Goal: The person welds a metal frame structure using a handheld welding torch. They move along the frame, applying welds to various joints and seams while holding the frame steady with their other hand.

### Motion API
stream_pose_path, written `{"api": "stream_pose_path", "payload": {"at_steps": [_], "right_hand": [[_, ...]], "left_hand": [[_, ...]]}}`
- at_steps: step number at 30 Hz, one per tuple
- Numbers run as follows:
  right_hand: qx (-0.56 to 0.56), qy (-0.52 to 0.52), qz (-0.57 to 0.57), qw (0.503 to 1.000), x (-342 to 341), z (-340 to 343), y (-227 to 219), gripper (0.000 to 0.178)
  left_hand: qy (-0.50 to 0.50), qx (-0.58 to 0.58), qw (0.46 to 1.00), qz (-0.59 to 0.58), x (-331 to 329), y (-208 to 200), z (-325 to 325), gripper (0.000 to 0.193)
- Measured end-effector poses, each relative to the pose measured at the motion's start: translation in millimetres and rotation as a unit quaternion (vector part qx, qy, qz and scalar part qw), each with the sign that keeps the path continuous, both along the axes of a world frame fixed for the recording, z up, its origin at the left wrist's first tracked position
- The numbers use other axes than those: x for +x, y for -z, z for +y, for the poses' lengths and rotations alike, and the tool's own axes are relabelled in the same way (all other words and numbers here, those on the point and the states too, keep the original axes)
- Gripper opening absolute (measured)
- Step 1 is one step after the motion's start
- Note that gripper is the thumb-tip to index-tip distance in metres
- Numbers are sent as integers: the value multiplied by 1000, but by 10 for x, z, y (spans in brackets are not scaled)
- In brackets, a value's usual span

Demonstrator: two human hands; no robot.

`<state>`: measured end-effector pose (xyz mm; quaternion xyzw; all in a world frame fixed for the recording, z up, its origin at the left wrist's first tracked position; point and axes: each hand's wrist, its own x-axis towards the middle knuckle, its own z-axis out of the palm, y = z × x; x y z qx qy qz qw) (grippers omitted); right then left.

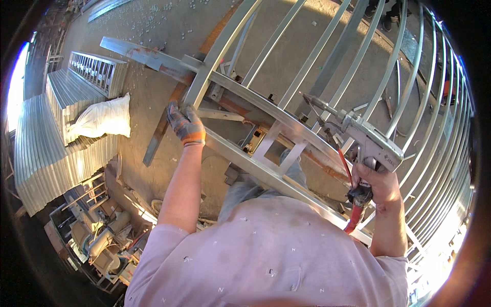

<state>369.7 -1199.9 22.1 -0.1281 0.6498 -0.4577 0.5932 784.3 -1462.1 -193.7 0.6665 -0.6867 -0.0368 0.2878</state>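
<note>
My left hand (pixel 186 126), in a grey glove with an orange cuff, grips the corner of a silver metal frame (pixel 245 162). Its fingertips curl at the frame's left end, partly hidden. My right hand (pixel 378 183), bare, is closed round the handle of a silver pistol-grip gun (pixel 369 137). The gun's long thin nozzle points to the far left, over the frame's rails. A red hose (pixel 354 219) runs down from below the handle. The frame lies across in front of my body, with short crosspieces (pixel 293 158) joining two of its long rails.
Many curved parallel metal bars (pixel 424 102) fill the right side. A loose metal beam (pixel 146 56) sticks out at the far left. Stacked corrugated sheets (pixel 56 158) carry a white sack (pixel 105 118). Machinery (pixel 105 245) stands at the lower left. Someone's feet (pixel 388 21) show at the top right.
</note>
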Motion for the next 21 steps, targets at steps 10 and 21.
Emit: {"api": "stream_pose_path", "payload": {"at_steps": [10, 21], "right_hand": [[-51, 172, 103, 978, 1270, 613, -219, 28], [-137, 137, 212, 958, 2345, 518, -707, 32]], "left_hand": [[180, 15, 952, 246, 225, -78, 24, 51], [504, 327, 741, 298, 1288, -611, 993, 35]]}}
